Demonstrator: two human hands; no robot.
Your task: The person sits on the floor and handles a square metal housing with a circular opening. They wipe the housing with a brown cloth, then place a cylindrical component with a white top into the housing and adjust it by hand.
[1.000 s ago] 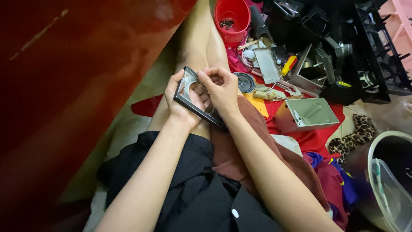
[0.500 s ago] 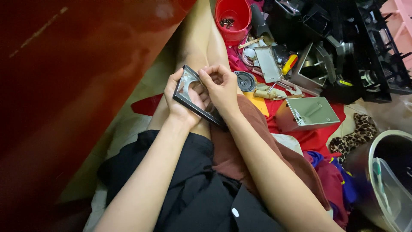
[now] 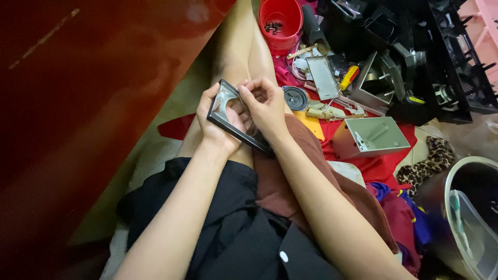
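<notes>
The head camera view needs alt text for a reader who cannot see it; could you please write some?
Both hands, left hand and right hand, hold a dark flat metal frame over the person's lap. Beside them lie a red bucket, a yellow-handled screwdriver and an open metal box.

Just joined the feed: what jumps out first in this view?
At centre, the left hand and right hand together hold a flat dark-framed metal plate over the person's lap. Top centre stands a red bucket with small screws inside; right of the hands lies an open grey metal box on red cloth.
</notes>
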